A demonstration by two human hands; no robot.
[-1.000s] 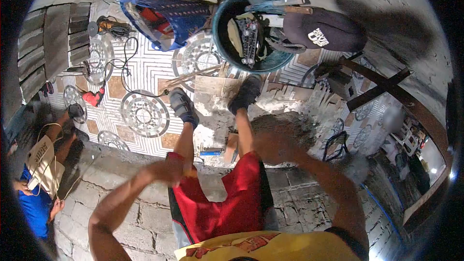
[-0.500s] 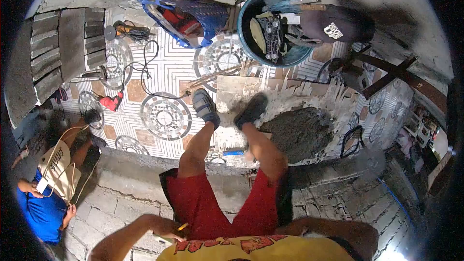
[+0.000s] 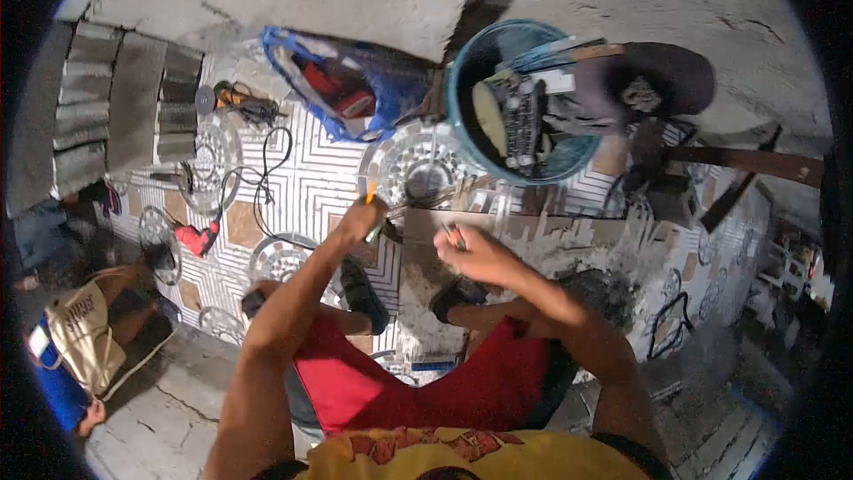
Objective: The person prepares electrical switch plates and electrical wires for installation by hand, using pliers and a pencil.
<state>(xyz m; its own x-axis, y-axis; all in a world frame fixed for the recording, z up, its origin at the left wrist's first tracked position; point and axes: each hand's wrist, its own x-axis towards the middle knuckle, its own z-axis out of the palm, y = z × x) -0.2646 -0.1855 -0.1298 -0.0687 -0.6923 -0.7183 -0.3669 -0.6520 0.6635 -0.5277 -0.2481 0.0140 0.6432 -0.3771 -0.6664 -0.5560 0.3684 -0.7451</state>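
Observation:
My left hand (image 3: 362, 220) is raised over the tiled floor, closed around a yellow pencil (image 3: 371, 188) that points up past the fingers. Something pale green shows below the same fist. To its right, my right hand (image 3: 475, 256) is closed on a small orange-and-dark object (image 3: 456, 236) whose kind I cannot tell. Under the right hand lies a mortar-smeared board (image 3: 524, 236). Between my feet and the step's edge is a blue-handled tool (image 3: 434, 365), partly shaded.
Ahead stand a teal tub (image 3: 458, 116) full of tools with a dark cap on it, and a blue basket (image 3: 391, 93). Wet mortar (image 3: 604, 293) is heaped at right. A red power tool (image 3: 197, 238), its cord and stacked blocks (image 3: 133, 98) are left, near another person (image 3: 67, 391).
Both hands have come up from my waist to in front of me, the left still with the pencil, the right now with a small object. My view has tilted upward and my knees have spread.

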